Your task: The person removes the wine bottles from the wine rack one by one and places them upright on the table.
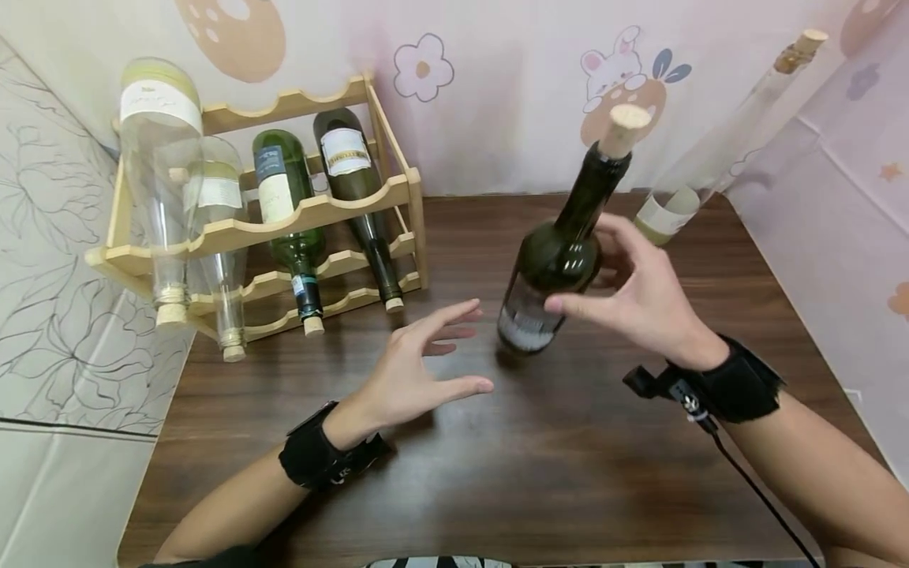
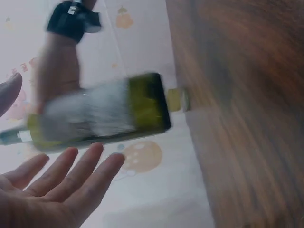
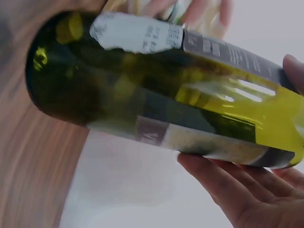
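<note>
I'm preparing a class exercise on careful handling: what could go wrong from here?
The dark green corked glass bottle might slip: only the right hand holds it, tilted above the brown wood-grain table, while the left hand is apart from it. Swung outward, it could also knock the clear corked glass bottle near the table's back right corner.

Dark brown table [image 1: 540, 473] under wooden rack [image 1: 415, 221] and clear corked bottle [image 1: 710, 162]

Glossy dark glass bottle [image 1: 557, 256], matt cork [image 1: 619, 132], smooth wooden rack [image 1: 341, 208]
</note>
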Demonstrator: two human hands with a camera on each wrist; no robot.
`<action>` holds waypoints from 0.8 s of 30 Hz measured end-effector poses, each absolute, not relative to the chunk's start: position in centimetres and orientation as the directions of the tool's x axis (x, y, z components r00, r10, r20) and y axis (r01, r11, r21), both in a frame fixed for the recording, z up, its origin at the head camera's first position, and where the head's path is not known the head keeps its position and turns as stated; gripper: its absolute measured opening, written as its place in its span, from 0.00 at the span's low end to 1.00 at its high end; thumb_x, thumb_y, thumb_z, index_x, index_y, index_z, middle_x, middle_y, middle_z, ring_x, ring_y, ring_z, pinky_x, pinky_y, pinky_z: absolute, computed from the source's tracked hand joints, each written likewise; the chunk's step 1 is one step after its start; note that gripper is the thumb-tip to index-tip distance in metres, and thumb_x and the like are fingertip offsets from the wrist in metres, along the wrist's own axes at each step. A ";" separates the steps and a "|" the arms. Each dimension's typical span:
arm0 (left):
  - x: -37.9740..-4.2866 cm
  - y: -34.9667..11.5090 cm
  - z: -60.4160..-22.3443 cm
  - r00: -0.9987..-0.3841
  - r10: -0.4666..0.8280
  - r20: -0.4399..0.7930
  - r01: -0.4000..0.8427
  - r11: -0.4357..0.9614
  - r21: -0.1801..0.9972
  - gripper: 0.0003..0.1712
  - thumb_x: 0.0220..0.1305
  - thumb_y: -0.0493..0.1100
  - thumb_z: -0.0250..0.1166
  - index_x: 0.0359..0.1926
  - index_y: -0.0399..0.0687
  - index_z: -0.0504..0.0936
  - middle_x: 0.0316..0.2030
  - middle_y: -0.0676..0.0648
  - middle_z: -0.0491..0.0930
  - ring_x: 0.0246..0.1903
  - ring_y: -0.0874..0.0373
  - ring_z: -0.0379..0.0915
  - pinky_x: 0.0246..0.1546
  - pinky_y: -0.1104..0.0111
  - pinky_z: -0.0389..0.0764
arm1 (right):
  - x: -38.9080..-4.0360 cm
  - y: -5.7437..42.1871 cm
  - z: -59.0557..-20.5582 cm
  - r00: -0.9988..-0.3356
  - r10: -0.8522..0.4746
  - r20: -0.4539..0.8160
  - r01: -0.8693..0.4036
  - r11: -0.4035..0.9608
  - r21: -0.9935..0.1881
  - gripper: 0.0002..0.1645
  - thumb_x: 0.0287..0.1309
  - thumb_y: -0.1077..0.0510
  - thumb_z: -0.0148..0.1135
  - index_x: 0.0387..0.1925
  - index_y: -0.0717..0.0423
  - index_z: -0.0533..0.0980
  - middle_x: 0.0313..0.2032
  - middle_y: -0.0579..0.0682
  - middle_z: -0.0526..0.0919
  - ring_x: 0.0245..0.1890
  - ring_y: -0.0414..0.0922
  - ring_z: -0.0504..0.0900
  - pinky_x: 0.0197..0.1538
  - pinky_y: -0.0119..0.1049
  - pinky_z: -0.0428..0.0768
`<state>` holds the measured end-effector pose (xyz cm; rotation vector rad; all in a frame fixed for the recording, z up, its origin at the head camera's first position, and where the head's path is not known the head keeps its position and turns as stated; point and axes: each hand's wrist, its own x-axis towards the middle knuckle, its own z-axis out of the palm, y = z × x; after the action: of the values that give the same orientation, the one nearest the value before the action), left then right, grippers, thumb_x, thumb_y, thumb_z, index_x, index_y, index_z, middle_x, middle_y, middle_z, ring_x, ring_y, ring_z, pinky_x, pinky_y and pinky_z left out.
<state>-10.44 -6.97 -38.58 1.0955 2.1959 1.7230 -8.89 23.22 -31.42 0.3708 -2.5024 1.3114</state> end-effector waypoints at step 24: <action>-7.8 -17.4 -32.4 -0.315 0.134 0.940 0.928 -0.166 0.334 0.19 0.56 0.33 0.81 0.39 0.19 0.85 0.44 0.21 0.86 0.50 0.33 0.87 0.63 0.49 0.88 | -23.0 33.8 -34.0 -0.823 0.505 0.258 0.063 0.534 -0.843 0.51 0.52 0.49 0.82 0.73 0.37 0.65 0.69 0.49 0.79 0.59 0.38 0.80 0.67 0.29 0.79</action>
<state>-7.76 -17.39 -32.43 1.9495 2.2410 2.4081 -23.00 33.81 -34.03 -0.4614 -2.2962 1.2348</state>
